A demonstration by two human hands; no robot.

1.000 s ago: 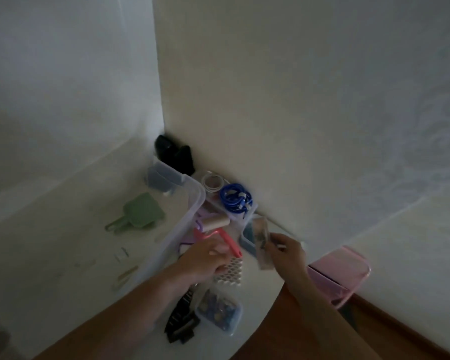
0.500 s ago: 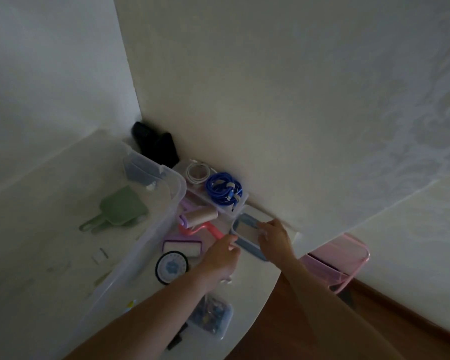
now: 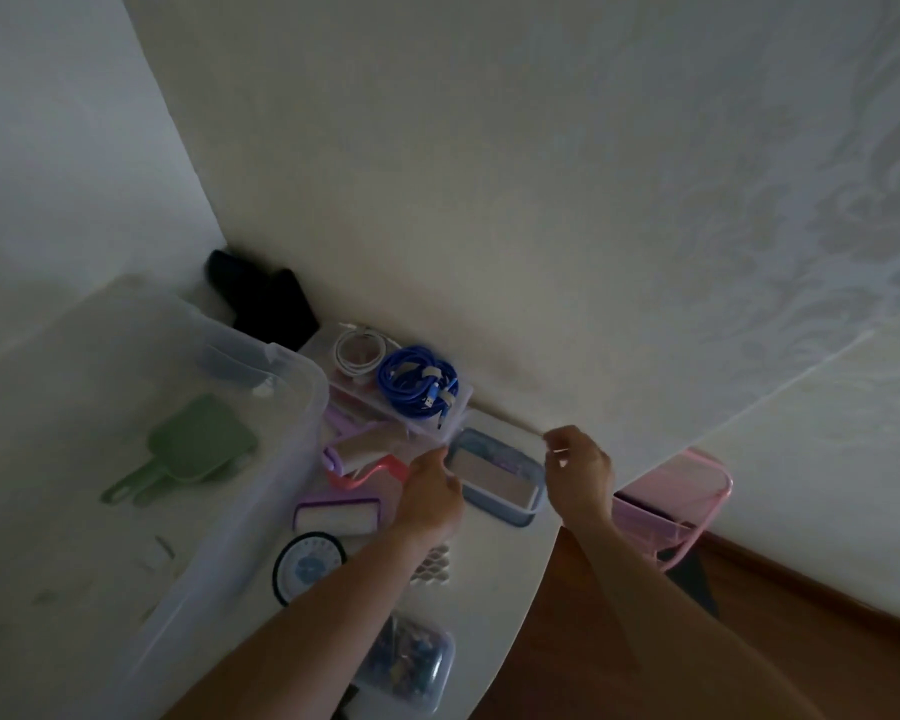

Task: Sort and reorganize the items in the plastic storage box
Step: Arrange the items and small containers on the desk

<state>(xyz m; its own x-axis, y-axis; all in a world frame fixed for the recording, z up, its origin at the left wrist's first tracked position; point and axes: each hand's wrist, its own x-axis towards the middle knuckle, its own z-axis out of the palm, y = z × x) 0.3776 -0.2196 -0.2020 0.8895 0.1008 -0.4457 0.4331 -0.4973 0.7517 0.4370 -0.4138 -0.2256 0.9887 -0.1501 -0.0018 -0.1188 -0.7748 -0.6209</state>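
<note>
Both hands moved to flank the small tray [image 3: 494, 478]: left hand [image 3: 430, 493] grips its end, right hand [image 3: 578, 467] loosely curled beside, steadying it.

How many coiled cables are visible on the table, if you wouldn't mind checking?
2: a white cable coiled near the wall, and a blue cable coiled right beside it, both lying on a clear tray. Others may be hidden under items.

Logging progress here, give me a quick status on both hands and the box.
Left hand touching small blue-rimmed case; right hand curled beside it, grip unclear. Clear storage box holds green mirror. Nothing blocking.
</note>
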